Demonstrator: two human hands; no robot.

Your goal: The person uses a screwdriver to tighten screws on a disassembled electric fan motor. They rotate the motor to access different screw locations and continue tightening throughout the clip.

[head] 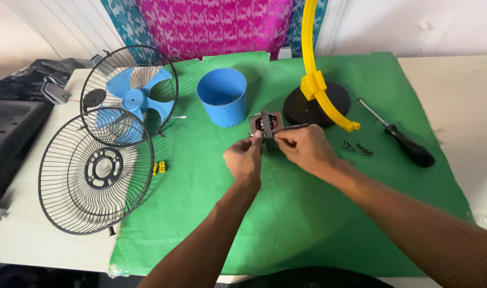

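Both bare forearms reach from the near edge toward the middle. The left hand (244,160) rises from below, fingers curled and pinched at the tips. The right hand (306,147) comes in from the near right, fingers closed, its knuckles facing left, close beside the left.

Between the left hand (244,160) and right hand (306,148) sits a fan motor (266,125) of dull grey metal with coppery windings. Under both hands lies matt green cloth (286,224), slightly creased. Beyond the left hand stands a smooth blue plastic housing (222,97); farther left, dark wire grilles (97,170), thinly glossy.
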